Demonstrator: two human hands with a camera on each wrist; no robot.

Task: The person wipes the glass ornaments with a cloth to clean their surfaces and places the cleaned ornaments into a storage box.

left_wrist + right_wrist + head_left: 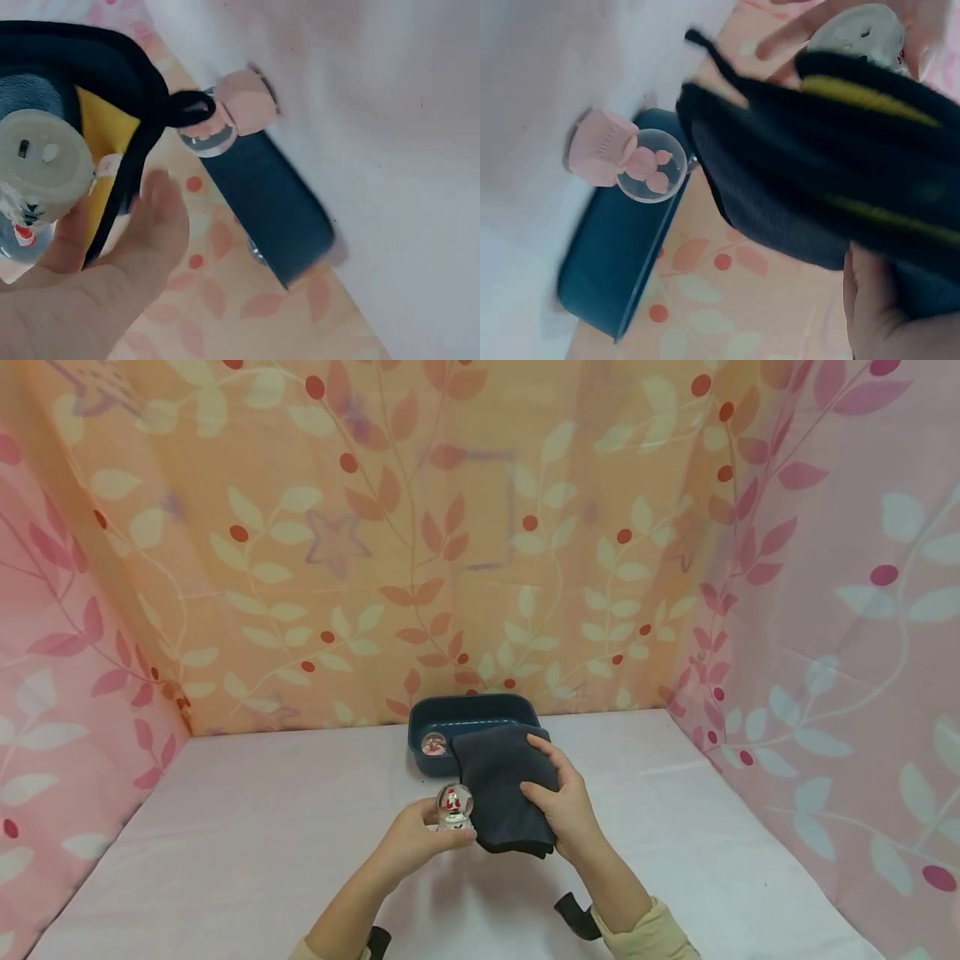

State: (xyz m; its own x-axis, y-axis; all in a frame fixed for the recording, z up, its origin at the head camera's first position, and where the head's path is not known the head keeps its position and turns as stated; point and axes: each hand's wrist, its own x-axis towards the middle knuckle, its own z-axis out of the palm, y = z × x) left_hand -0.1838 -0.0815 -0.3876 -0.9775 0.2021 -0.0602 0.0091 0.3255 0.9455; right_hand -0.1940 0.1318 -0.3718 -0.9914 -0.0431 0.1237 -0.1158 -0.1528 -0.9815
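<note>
White-based globe [454,807] upright in left grip [412,842], dark cloth [498,789] in right grip [568,808]

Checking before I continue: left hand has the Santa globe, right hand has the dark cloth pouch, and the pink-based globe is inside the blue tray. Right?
Not quite: the pink-based globe stands outside the blue tray, on the white tablecloth, as the right wrist view shows. The rest of your statement stands.

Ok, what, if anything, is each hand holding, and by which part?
The left hand pinches the Santa snow globe, thumb along its white base; the right hand grips the dark pouch by its right-hand side, in the head view.
</note>
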